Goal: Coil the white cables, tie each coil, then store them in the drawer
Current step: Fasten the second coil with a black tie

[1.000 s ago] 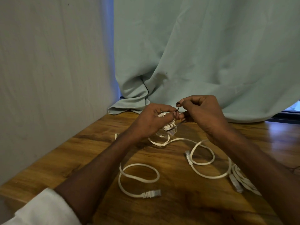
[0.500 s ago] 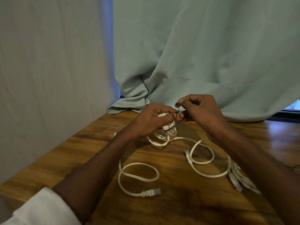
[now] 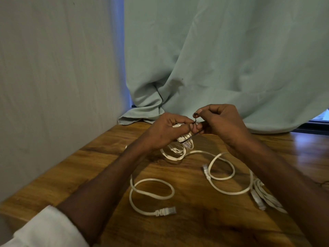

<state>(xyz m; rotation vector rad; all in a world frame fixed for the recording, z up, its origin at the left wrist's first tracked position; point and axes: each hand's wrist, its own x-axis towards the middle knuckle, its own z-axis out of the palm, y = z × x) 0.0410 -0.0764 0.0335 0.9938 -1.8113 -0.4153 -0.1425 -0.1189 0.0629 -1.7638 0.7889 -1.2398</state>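
My left hand (image 3: pixel 167 131) grips a small coil of white cable (image 3: pixel 179 148) just above the wooden table (image 3: pixel 195 220). My right hand (image 3: pixel 222 120) pinches a thin black tie (image 3: pixel 195 120) that runs around the coil. A loose white cable (image 3: pixel 151 193) with a plug lies looped in front of my left arm. Another loose white cable (image 3: pixel 229 175) curls to the right, and a further bundle of white cable (image 3: pixel 267 196) lies partly hidden under my right forearm. No drawer is in view.
A pale green curtain (image 3: pixel 213 68) hangs behind the table and rests on its far edge. A grey wall (image 3: pixel 53 86) borders the table on the left. A bright window strip (image 3: pixel 322 116) shows at the far right.
My hands stay at the coil; the right hand's fingers have shifted slightly along the black tie. The loose cables have not moved.
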